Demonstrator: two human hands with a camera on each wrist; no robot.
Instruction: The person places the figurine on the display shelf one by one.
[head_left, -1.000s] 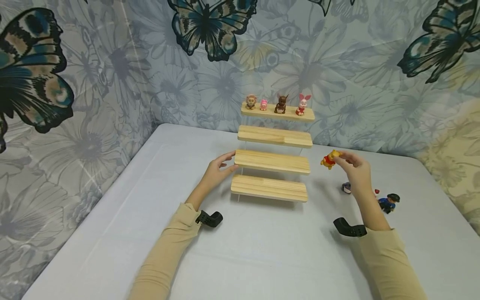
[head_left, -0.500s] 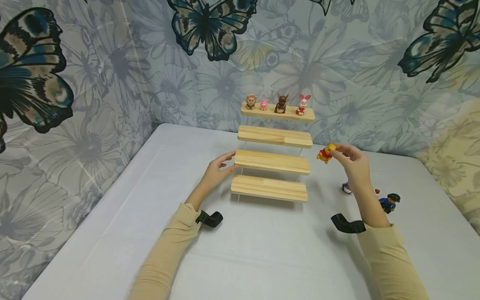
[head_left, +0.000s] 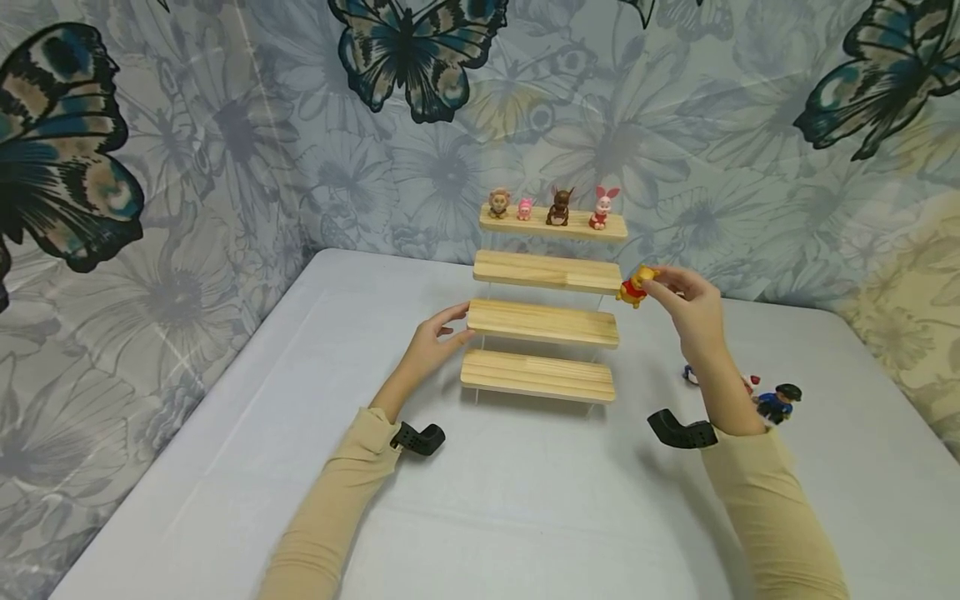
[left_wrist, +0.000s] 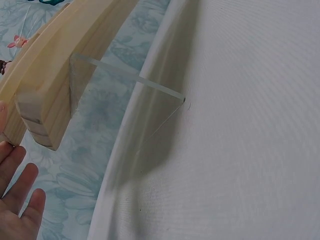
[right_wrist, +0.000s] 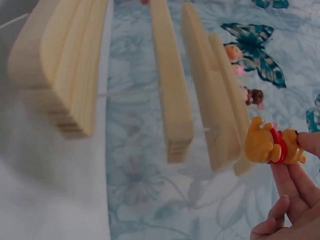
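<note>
A yellow bear figurine [head_left: 633, 287] in a red shirt is pinched by its head between the thumb and fingers of my right hand [head_left: 692, 312]. It is held in the air at the right end of the second shelf from the top [head_left: 547, 271]; contact with the shelf cannot be told. In the right wrist view the bear figurine [right_wrist: 272, 145] lies sideways against the fingertips. My left hand [head_left: 433, 343] grips the left end of the second-lowest shelf [head_left: 542, 323] of the tiered wooden stand, thumb in front and a finger behind. The left wrist view shows only part of that hand [left_wrist: 17, 200].
Several small figurines stand on the top shelf [head_left: 551, 222], among them a pink rabbit [head_left: 602, 208] and a brown kangaroo [head_left: 559, 207]. On the white table [head_left: 525, 500], right of the stand, lie a figure in blue [head_left: 776, 404] and others partly behind my right forearm.
My right hand has carried the bear figurine left and up, from beside the stand to the second shelf's right end. The left hand stays at the second-lowest shelf.
</note>
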